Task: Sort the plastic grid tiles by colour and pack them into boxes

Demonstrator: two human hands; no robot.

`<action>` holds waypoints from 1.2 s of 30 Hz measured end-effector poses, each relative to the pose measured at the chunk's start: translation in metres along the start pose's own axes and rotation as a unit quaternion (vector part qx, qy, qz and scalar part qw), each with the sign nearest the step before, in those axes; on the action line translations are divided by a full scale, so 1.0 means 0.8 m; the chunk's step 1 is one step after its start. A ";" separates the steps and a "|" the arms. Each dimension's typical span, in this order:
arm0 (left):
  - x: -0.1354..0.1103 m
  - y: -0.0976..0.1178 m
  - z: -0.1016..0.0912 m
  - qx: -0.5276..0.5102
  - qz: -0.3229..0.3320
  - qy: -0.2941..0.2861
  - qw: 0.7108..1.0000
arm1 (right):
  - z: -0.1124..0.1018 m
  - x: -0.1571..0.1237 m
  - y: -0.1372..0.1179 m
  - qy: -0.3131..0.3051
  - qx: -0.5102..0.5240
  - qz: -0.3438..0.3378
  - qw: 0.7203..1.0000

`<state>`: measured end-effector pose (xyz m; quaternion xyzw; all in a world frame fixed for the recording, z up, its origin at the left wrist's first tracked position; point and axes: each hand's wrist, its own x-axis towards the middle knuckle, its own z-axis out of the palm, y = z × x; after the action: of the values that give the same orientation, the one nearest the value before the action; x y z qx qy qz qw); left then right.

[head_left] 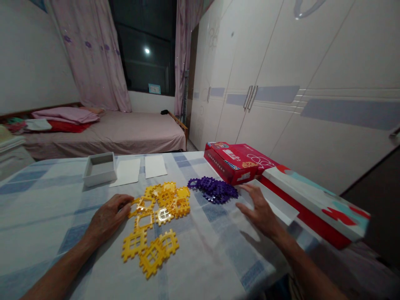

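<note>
Yellow plastic interlocking building tiles [153, 255], square with notched edges and some with window-like bars, lie spread and overlapping on the table in front of me. My left hand [109, 214] is at the left side of this group, its thumb and fingers closed on the edge of a yellow tile. A heap of purple interlocking tiles [215, 191] sits to the right of the yellow ones. Just right of that heap, my right hand [258, 208] hovers with thumb and fingers apart and nothing in it.
An open grey-white box [100, 168] stands at the back left, beside two white cards [155, 166]. Red boxes [231, 162], a white tray [281, 208] and a long red-and-white box [315, 204] line the right side. Beyond the checked tablecloth [37, 208] is a bed [140, 129].
</note>
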<state>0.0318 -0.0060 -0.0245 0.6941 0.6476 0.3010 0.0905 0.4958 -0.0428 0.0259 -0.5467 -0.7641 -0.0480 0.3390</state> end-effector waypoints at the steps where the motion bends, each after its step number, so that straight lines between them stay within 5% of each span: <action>1: 0.000 0.001 0.000 -0.001 0.003 0.002 1.000 | 0.015 0.017 -0.005 -0.044 0.008 -0.012 0.999; 5: -0.001 0.005 -0.003 -0.004 0.009 0.010 1.000 | 0.069 0.076 -0.015 -0.181 -0.010 -0.009 0.983; 9: -0.002 0.006 -0.004 -0.012 0.011 0.012 1.000 | 0.098 0.103 -0.021 -0.233 -0.024 0.044 0.971; 24: -0.001 0.002 0.000 -0.034 0.006 0.013 0.999 | 0.112 0.081 -0.019 -0.143 0.002 0.006 0.990; 36: 0.000 0.004 -0.002 -0.050 0.011 0.020 0.999 | 0.103 0.079 -0.026 -0.161 0.029 -0.009 0.986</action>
<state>0.0336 -0.0065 -0.0219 0.6899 0.6257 0.3474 0.1086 0.4285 0.0363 0.0047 -0.5301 -0.8148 0.0600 0.2270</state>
